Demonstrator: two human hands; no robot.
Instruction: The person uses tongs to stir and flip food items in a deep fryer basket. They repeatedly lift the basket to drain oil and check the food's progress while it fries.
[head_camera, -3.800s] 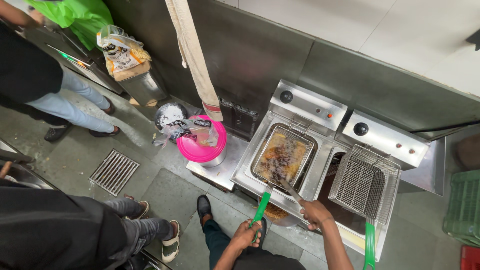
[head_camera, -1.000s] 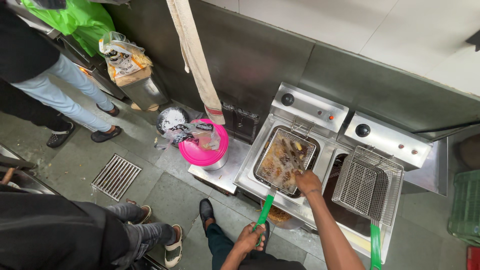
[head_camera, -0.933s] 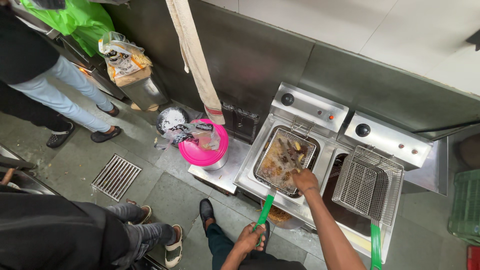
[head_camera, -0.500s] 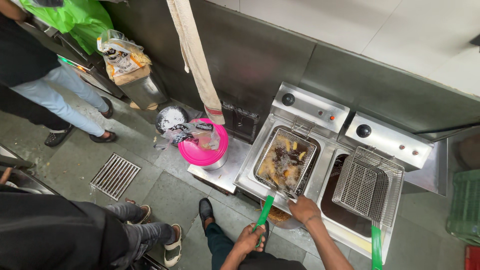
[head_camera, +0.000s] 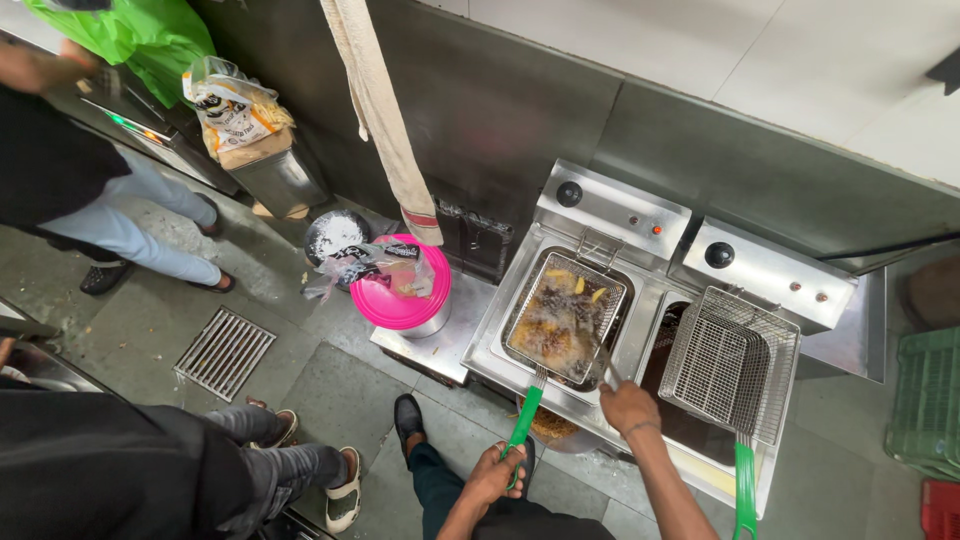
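Note:
My left hand (head_camera: 497, 466) grips the green handle (head_camera: 523, 421) of a wire fry basket (head_camera: 563, 316) that sits in the left well of a steel double fryer (head_camera: 640, 300). The basket holds dark and yellow fried pieces. My right hand (head_camera: 628, 404) is over the fryer's front edge and holds a metal utensil (head_camera: 603, 366) whose tip reaches the basket's near right corner. A second, empty basket (head_camera: 728, 355) with a green handle (head_camera: 744, 490) rests over the right well.
A pink lidded container (head_camera: 400, 296) with plastic wrappers stands left of the fryer. A cloth (head_camera: 385, 110) hangs on the steel wall. A floor drain grate (head_camera: 224, 352) is at left. Other people stand at the left edge and bottom left. A green crate (head_camera: 925, 400) is at right.
My right hand has pulled back from over the basket's contents to the fryer's front edge, utensil still in it. My left hand stays on the green handle.

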